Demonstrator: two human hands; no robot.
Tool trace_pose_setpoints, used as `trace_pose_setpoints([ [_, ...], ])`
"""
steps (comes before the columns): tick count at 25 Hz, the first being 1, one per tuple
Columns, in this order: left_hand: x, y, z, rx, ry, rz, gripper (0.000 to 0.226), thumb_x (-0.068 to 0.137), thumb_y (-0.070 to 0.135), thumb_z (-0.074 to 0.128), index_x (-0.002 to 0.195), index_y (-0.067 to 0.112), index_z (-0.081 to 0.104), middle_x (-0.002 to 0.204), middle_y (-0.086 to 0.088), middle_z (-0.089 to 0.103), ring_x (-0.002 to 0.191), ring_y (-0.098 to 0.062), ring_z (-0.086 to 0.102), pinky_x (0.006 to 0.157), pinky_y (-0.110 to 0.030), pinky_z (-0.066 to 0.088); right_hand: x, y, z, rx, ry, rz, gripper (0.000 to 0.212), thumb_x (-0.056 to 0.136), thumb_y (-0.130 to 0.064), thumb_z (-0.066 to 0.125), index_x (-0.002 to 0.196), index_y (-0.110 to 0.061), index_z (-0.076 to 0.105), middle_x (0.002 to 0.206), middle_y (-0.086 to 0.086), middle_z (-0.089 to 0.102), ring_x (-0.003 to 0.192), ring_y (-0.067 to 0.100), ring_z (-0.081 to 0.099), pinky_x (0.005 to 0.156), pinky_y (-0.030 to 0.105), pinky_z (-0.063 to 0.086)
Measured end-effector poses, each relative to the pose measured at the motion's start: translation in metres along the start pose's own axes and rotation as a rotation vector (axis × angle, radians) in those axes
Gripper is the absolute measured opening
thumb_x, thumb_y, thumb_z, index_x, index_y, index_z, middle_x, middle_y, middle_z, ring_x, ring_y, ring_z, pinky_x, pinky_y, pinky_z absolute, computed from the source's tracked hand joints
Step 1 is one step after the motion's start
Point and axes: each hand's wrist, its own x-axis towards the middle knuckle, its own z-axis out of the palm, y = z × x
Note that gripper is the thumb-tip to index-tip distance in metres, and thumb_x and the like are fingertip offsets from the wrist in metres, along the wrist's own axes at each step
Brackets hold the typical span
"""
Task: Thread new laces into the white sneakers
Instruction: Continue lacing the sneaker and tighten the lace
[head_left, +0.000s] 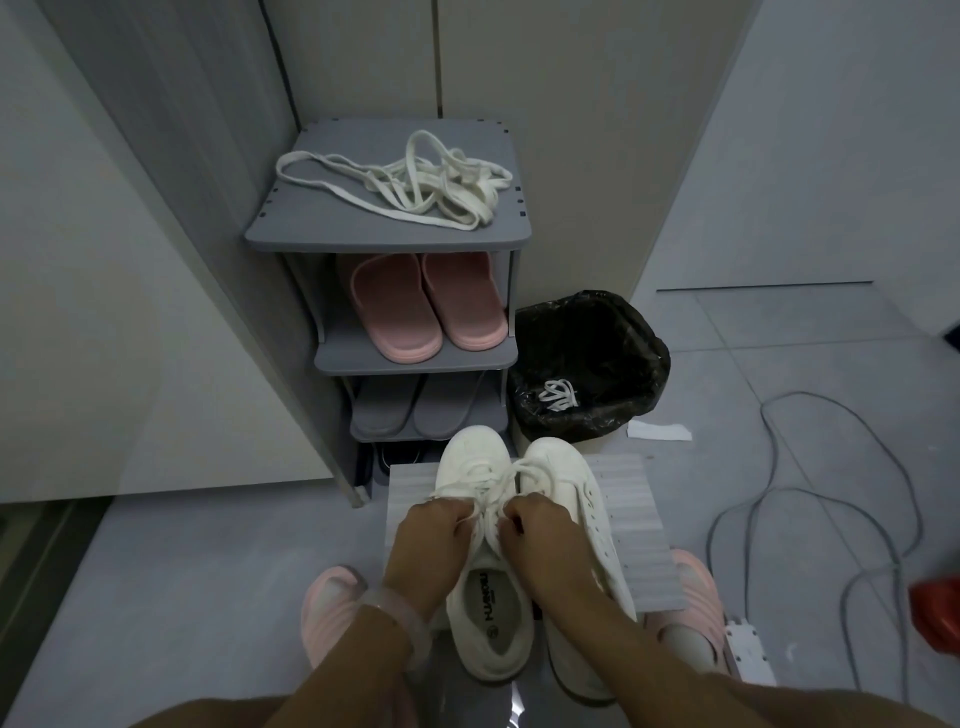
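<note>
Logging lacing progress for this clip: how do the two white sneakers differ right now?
The left sneaker carries a lace across its eyelets, and both the left hand and right hand pinch its ends; the right sneaker shows bare eyelet holes and no lace. The left sneaker's insole print faces the camera, while the right sneaker's opening is hidden under the forearm. Both are white, side by side, toes toward the shoe rack.

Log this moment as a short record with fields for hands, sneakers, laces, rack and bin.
hands: left hand and right hand each pinch lace on the left sneaker
sneakers: left sneaker laced; right sneaker beside it, on a white mat
spare laces: white tangle on top of the grey shoe rack
rack: pink slippers on one shelf
bin: black-lined bin, a lace inside
</note>
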Motion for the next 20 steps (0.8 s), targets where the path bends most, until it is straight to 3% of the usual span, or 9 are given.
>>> trace_pose_setpoints([
  [2, -0.005, -0.002, -0.002, -0.005, 0.031, 0.021, 0.029, 0.08, 0.02, 0.039, 0.076, 0.003, 0.062, 0.074, 0.0, 0.055, 0.074, -0.014, 0.05, 0.057, -0.016, 0.029, -0.005, 0.002, 0.001, 0.035, -0.009, -0.022, 0.023, 0.092, -0.014, 0.046, 0.069, -0.016, 0.042, 0.083, 0.0, 0.048, 0.076, 0.012, 0.045, 0.059, 0.021, 0.026],
  [5, -0.005, -0.002, -0.004, 0.001, 0.075, -0.013, 0.02, 0.085, 0.002, 0.049, 0.094, 0.001, 0.067, 0.091, -0.006, 0.064, 0.085, -0.017, 0.055, 0.064, -0.011, 0.032, -0.001, 0.008, -0.002, 0.055, -0.022, -0.011, 0.037, 0.09, -0.015, 0.049, 0.061, -0.027, 0.031, 0.082, -0.001, 0.047, 0.073, 0.012, 0.043, 0.061, 0.022, 0.028],
  [7, -0.002, 0.0, -0.003, 0.072, 0.059, -0.038, 0.021, 0.089, 0.008, 0.048, 0.1, 0.005, 0.065, 0.104, -0.008, 0.066, 0.098, -0.021, 0.058, 0.076, -0.021, 0.037, 0.0, 0.007, -0.001, 0.037, 0.007, -0.016, 0.041, 0.091, -0.018, 0.05, 0.06, -0.029, 0.026, 0.079, -0.001, 0.046, 0.07, 0.012, 0.042, 0.058, 0.023, 0.029],
  [10, 0.001, 0.004, 0.0, 0.147, 0.072, -0.055, 0.019, 0.09, 0.011, 0.045, 0.099, 0.007, 0.062, 0.106, -0.008, 0.064, 0.1, -0.022, 0.057, 0.079, -0.029, 0.041, -0.003, 0.001, 0.003, 0.074, 0.061, -0.015, 0.034, 0.09, -0.018, 0.051, 0.061, -0.024, 0.035, 0.077, -0.001, 0.048, 0.07, 0.014, 0.044, 0.06, 0.025, 0.032],
  [14, 0.013, -0.001, -0.028, -0.086, 0.458, -0.172, 0.013, 0.089, -0.001, 0.05, 0.091, -0.006, 0.062, 0.09, -0.023, 0.065, 0.082, -0.03, 0.059, 0.066, -0.026, 0.034, 0.014, 0.004, -0.03, 0.52, 0.448, 0.209, 0.019, 0.091, -0.013, 0.053, 0.075, -0.002, 0.055, 0.069, 0.006, 0.053, 0.066, 0.017, 0.047, 0.051, 0.014, 0.032],
  [16, 0.015, -0.006, -0.037, -0.207, 0.451, -0.255, 0.019, 0.087, 0.001, 0.055, 0.104, -0.005, 0.057, 0.1, -0.025, 0.062, 0.09, -0.032, 0.057, 0.071, -0.026, 0.036, 0.018, 0.005, -0.044, 0.625, 0.405, 0.224, 0.011, 0.09, -0.015, 0.055, 0.09, -0.005, 0.059, 0.081, 0.006, 0.058, 0.075, 0.017, 0.053, 0.056, 0.011, 0.036],
  [18, 0.009, -0.003, -0.033, -0.157, 0.323, -0.333, 0.042, 0.083, 0.008, 0.063, 0.121, 0.0, 0.048, 0.118, -0.023, 0.053, 0.105, -0.037, 0.052, 0.083, -0.038, 0.044, 0.01, 0.002, -0.042, 0.402, 0.363, 0.18, 0.026, 0.086, -0.013, 0.061, 0.112, -0.011, 0.056, 0.105, 0.001, 0.053, 0.098, 0.016, 0.051, 0.077, 0.015, 0.039],
  [20, 0.004, 0.008, -0.022, 0.063, 0.345, -0.276, 0.038, 0.077, 0.009, 0.068, 0.112, 0.002, 0.054, 0.114, -0.021, 0.052, 0.1, -0.039, 0.052, 0.082, -0.046, 0.045, 0.001, 0.0, -0.029, 0.117, 0.458, 0.041, 0.032, 0.083, -0.013, 0.063, 0.114, -0.011, 0.055, 0.113, 0.004, 0.05, 0.104, 0.021, 0.047, 0.085, 0.028, 0.039],
])
